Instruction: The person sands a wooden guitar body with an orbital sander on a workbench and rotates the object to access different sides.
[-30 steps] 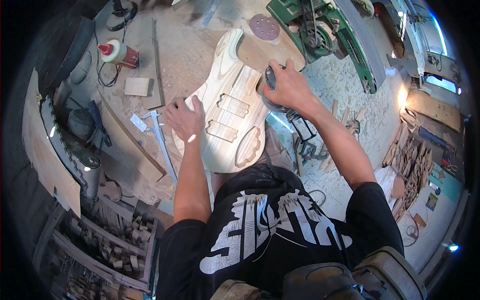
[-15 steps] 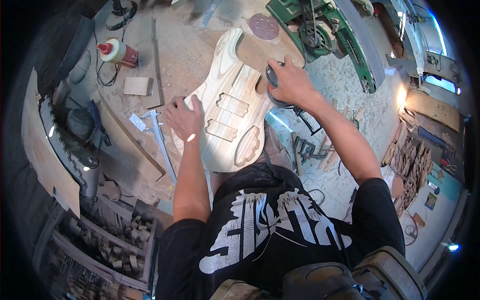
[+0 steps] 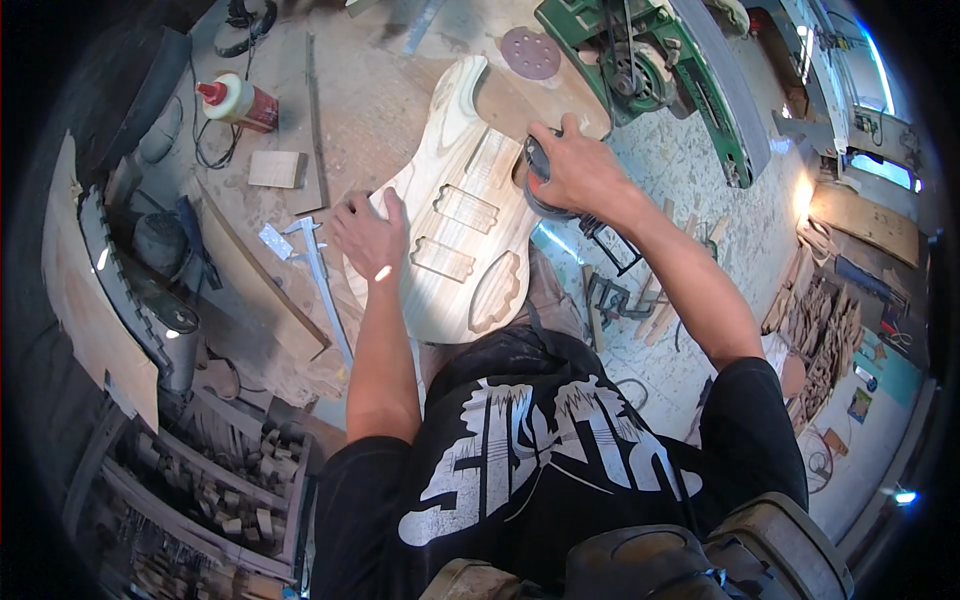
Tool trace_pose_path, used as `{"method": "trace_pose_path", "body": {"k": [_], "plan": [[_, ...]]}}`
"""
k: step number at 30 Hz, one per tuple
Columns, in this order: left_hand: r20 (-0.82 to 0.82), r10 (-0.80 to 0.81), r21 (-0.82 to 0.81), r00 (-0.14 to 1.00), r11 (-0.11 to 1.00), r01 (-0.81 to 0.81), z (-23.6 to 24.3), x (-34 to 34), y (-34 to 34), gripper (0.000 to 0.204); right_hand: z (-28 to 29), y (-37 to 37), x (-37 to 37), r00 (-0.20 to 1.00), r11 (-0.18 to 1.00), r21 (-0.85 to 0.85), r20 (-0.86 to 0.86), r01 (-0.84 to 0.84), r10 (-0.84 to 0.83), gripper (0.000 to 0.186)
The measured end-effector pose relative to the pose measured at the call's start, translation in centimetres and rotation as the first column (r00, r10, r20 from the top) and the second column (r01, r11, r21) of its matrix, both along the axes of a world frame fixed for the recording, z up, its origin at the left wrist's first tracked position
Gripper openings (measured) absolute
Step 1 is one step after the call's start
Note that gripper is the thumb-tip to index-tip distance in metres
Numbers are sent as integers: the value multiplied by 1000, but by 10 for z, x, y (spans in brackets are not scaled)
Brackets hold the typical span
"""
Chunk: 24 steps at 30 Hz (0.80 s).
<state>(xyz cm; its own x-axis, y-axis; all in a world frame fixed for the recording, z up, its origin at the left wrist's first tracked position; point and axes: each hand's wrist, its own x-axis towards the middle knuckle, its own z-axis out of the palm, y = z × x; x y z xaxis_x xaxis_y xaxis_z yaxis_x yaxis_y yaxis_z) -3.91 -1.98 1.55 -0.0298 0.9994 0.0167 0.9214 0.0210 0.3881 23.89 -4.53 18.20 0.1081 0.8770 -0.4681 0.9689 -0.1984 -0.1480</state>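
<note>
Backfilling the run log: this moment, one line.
left grip: on guitar body | right grip: holding dark handheld tool at body's right edge | caliper: left of body

The guitar body [image 3: 455, 232] over there is bare, pale wood with bold grain, three squarish pockets and one wavy-edged hollow cut into its upward face. It lies flat, a horn pointing toward the bench's [image 3: 375, 130] far edge, broad end jutting past the near one. Beside its right flank is a dark sander [image 3: 537, 158], partly covered.
</note>
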Motion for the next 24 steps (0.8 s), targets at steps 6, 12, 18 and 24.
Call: {"method": "trace_pose_path", "body": {"k": [6,12,18,24], "plan": [[1,10,-1,1000,1000,-10,1,1,0,50,-5,-3,7,999,999,37,36,-7,6,66],[3,-3,40,1000,999,2,-2,-1,-1,48,-3,-2,3,998,999,-16,30,-49,50,68],[7,-8,26,1000,1000,8,1,0,0,50,-7,-3,14,997,998,19,61,-52,51,67],[-5,-3,-15,1000,1000,2,4,0,0,51,0,1,7,992,994,-38,67,-107,110,69]]}}
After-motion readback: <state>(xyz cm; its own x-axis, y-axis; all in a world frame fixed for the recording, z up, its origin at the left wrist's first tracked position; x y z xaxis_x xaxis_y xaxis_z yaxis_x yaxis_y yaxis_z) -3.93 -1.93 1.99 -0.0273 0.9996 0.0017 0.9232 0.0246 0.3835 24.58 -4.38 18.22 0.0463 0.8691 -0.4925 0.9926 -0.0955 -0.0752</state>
